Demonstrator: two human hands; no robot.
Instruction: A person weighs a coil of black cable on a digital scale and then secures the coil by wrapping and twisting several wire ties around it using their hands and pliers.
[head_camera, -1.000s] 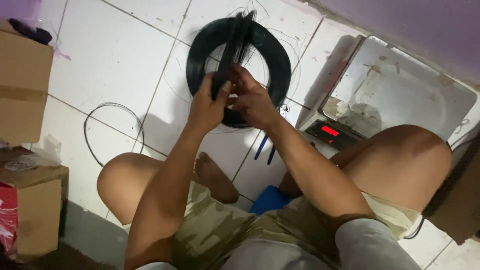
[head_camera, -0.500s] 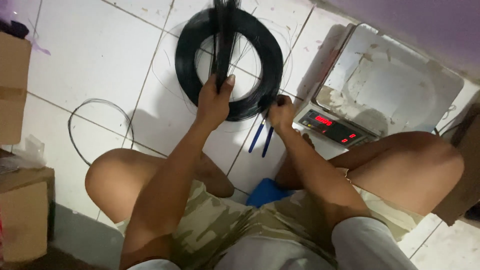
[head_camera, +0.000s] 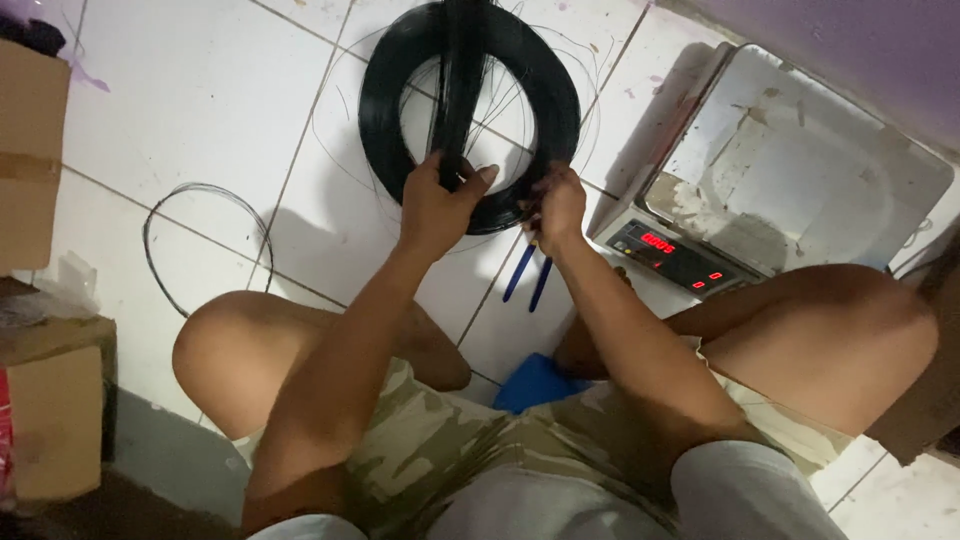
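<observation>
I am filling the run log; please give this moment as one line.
left hand: grips black wire coil | right hand: pinches coil edge | blue-handled pliers: on tiled floor | scale: beside

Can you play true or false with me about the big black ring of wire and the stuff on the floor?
1. Both hands touch the big black coil of wire. True: the left hand and the right hand grip its near edge.
2. The grey weighing scale has the coil on it. False: the coil lies on the white tiled floor.
3. A blue-handled tool lies below the right hand. True.
4. The brown cardboard box sits beside the scale. False: it is at the far left.
</observation>
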